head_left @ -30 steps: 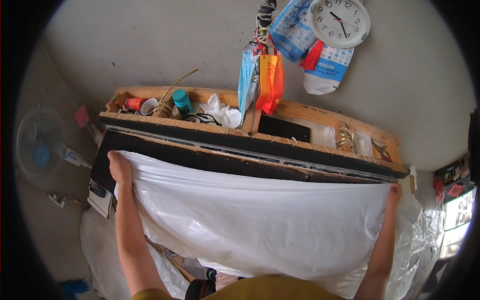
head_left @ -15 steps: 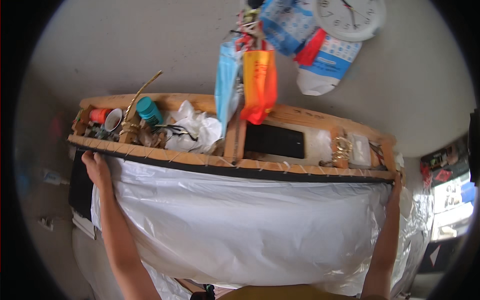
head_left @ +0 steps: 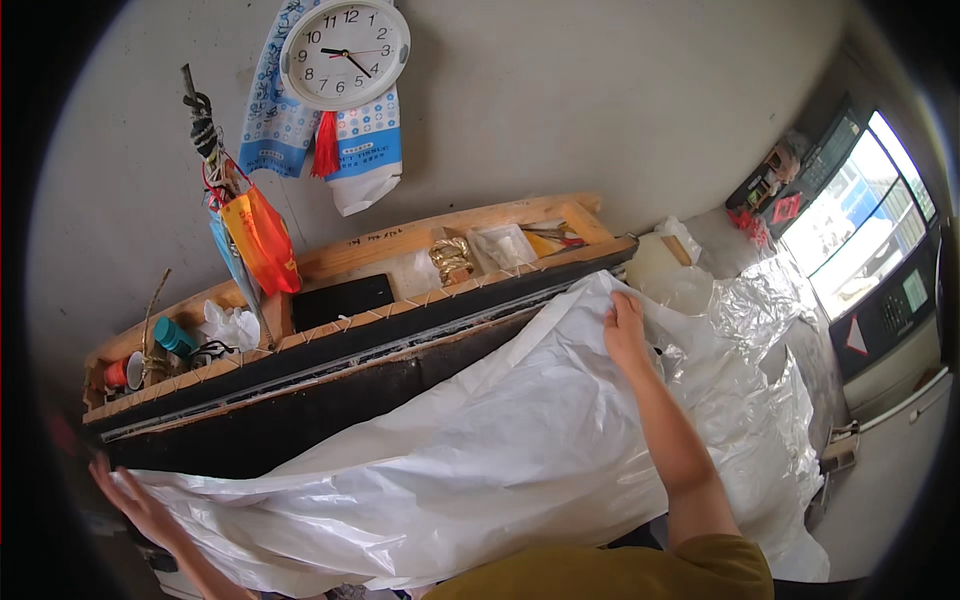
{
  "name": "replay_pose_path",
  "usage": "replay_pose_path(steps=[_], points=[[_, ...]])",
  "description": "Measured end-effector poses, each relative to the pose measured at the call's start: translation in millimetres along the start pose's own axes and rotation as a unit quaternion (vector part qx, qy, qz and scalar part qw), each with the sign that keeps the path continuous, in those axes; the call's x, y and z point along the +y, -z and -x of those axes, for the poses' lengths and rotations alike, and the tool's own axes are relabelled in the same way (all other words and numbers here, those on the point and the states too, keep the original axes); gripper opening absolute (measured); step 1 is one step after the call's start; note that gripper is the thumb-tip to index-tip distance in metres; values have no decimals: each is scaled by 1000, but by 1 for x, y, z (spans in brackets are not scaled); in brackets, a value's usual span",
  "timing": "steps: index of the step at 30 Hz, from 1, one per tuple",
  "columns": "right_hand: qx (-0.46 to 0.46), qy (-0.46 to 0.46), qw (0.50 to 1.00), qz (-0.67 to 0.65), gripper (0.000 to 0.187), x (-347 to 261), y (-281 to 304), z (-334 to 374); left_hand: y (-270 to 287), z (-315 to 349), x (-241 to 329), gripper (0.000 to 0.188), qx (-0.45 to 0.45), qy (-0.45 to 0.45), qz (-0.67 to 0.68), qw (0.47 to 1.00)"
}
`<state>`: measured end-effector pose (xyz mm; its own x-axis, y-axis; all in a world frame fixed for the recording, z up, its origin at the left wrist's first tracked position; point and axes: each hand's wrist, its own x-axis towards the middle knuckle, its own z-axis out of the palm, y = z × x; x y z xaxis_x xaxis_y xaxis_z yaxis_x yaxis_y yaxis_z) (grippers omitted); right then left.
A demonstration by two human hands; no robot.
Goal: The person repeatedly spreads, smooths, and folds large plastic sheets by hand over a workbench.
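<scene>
A wide white plastic sheet (head_left: 450,430) stretches between my two hands, wrinkled and sagging in the middle. My right hand (head_left: 628,325) is closed on its upper right edge, just below the right end of a long wooden tray (head_left: 355,252). Down at the lower left, my left hand (head_left: 135,500) holds the sheet's left edge, its fingers fairly straight and partly blurred. Beyond the sheet lies a black padded surface (head_left: 230,437), uncovered along the tray's front, with a pale strip (head_left: 330,380) running along its seam.
In the tray are a teal-capped container (head_left: 175,338), crumpled white tissue (head_left: 232,325), a dark flat panel (head_left: 343,303) and a gold coil (head_left: 452,260). An orange pouch (head_left: 260,243) hangs before the wall beside a clock (head_left: 345,55). Shiny plastic film (head_left: 765,310) spreads at right.
Both hands have moved away from the tray's front edge with the sheet, the left one farther toward me. The black surface is now exposed. My view has swung right.
</scene>
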<state>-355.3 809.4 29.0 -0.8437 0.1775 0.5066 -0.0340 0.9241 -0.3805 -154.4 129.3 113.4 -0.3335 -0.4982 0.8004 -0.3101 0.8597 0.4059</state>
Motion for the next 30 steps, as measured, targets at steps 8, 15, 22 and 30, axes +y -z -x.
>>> replay_pose_path(steps=[8, 15, 22, 30], points=[[-310, -378, 636, -597, 14, -89, 18, 112, 78, 127, -28, 20, -273, 0, -177, 946], [-359, -271, 606, -656, 18, -180, 66, 164, 70, 96, 103, 13, -575, -42, -173, 799], [-261, 51, 832, -488, 28, -138, 90, 128, -33, 189, 332, 31, -614, -134, 505, 592], [-242, 400, 883, -34, 35, -23, 87, 116, -78, 165, 155, 32, -310, 512, 632, 492]])
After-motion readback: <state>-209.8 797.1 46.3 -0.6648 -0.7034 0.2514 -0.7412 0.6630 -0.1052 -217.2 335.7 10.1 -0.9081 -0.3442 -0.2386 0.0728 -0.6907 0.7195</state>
